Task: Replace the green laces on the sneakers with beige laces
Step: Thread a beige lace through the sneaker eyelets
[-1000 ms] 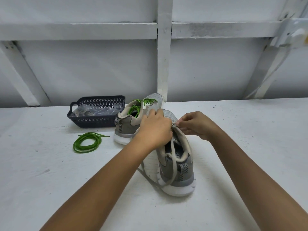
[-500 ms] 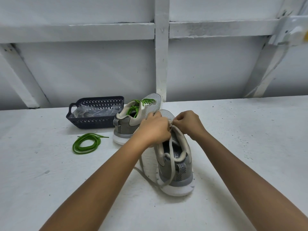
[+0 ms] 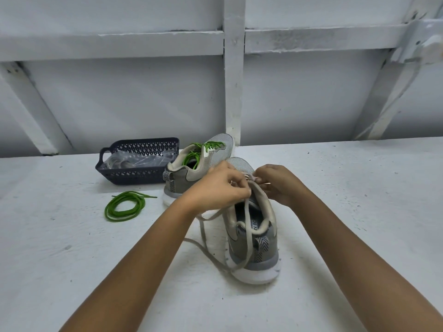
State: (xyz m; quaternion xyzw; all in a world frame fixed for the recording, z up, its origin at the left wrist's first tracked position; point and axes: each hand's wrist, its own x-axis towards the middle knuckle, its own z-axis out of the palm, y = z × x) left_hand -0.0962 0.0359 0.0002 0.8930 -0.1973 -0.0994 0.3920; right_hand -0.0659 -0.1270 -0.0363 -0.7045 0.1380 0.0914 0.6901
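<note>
1. 1 white table [image 3: 72,259] is carrying everything.
2. 2 grey sneakers with white soles and beige collars are sitting on it. The near sneaker [image 3: 261,250] is standing at the centre, with its heel facing the person and its toe pointing away, so its long axis is running front to back.
3. The far sneaker [image 3: 182,180] is sitting just behind it to the left, wearing green laces [image 3: 203,149] and pointing away and slightly right.
4. 1 dark perforated basket [image 3: 134,176] is resting just left of the far sneaker, holding clear plastic wrapping.
5. 2 hands are meeting over the near sneaker's upper eyelets. The left hand [image 3: 220,185] is pinching the lace with curled fingers, and the right hand [image 3: 278,183] is pinching it from the other side.
6. 1 beige lace [image 3: 247,233] is running from those fingers, with 1 length drooping down over the heel and another trailing across the table left of the shoe.
7. 1 loose green lace [image 3: 124,207] is lying coiled on the table, in front of the basket and well apart from the hands.
</note>
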